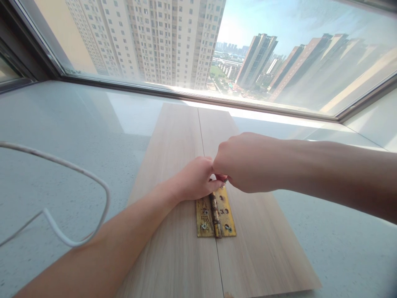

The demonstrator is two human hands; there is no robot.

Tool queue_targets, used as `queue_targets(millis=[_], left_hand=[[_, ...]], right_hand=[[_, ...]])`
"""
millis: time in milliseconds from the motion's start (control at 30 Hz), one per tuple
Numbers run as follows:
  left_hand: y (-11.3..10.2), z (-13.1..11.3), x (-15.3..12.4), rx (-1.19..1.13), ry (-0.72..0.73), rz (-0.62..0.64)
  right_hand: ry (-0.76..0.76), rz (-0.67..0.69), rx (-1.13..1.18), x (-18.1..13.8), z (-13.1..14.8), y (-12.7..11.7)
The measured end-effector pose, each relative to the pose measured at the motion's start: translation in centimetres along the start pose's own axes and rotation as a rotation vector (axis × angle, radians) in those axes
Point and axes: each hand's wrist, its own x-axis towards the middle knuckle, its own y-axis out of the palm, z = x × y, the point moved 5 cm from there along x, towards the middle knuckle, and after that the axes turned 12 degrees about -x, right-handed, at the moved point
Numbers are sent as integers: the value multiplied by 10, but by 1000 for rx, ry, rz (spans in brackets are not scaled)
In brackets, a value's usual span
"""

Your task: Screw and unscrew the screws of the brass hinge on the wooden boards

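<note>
In the head view, two pale wooden boards, a left board (pixel 181 260) and a right board (pixel 263 248), lie side by side on a white speckled sill (pixel 130 116), a thin seam between them. The worn yellow hinge (pixel 216 217) straddles that seam, its barrel running roughly along it and its far end covered by the hands. Two cross-head screws (pixel 204 226) show in its left leaf; another screw (pixel 228 228) sits tilted in the near hole of the right leaf, where other holes show bare. The left hand (pixel 197 178) rests over the hinge's far end, its thumb stretched across toward the right leaf. The right hand (pixel 248 163) is curled above it, the two meeting at the fingertips. What either grip pinches is hidden, so I cannot tell how firmly they close. A white cable (pixel 107 196) loops at left, overlapping the left forearm. Beyond the sill, a framed window (pixel 198 97) shows tall buildings (pixel 256 60).
</note>
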Motion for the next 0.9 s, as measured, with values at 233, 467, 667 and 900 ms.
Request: queue_targets(millis=[233,467,667,900], left_hand=[[2,0,-1,-70,7,19],[3,0,0,-67,23,35],[4,0,1,-32,47,49],[4,-1,-1,-18,88,46]], right_hand=[[30,26,13,1,-1,2],[46,47,2,1,1,2],[60,25,26,2,-5,8],[69,21,8,-1,-1,7]])
